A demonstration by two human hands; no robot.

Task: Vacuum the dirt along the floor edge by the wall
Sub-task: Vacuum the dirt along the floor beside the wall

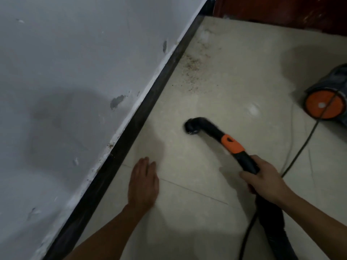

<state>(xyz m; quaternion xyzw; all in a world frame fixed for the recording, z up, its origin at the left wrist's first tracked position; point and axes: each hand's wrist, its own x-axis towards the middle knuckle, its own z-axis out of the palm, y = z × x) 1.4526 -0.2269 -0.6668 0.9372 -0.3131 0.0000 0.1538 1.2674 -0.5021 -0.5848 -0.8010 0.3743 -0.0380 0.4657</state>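
Down on the pale floor (216, 194), the right hand (262, 177) has its fingers curled tight around the black handle of the vacuum pipe (232, 145), just behind the orange part. The pipe reaches up and to the left from the hand, and it bends at the end. The round mouth (190, 126) at the tip faces the wall side and sits low over the floor; I cannot tell if it touches the tile. The dirt (193, 70) is a patch of little brown specks on the floor, right beside the dark strip (150, 98) that runs along the bottom of the wall (75, 62). The dirt is farther up than the mouth, and the two are well apart. The left hand (143, 182) holds nothing. Its fingers are straight and close together, palm down, low over the floor near the dark strip. I cannot tell if it rests on the tile or floats just over it. A fat black hose (270, 222) runs back from the right hand toward the bottom edge. A thin black cord (300, 149) lies on the floor to the right. The vacuum body (326, 94), grey with a round orange wheel, sits at the right edge. A dark red wooden thing (281, 10) stands at the far end of the floor.
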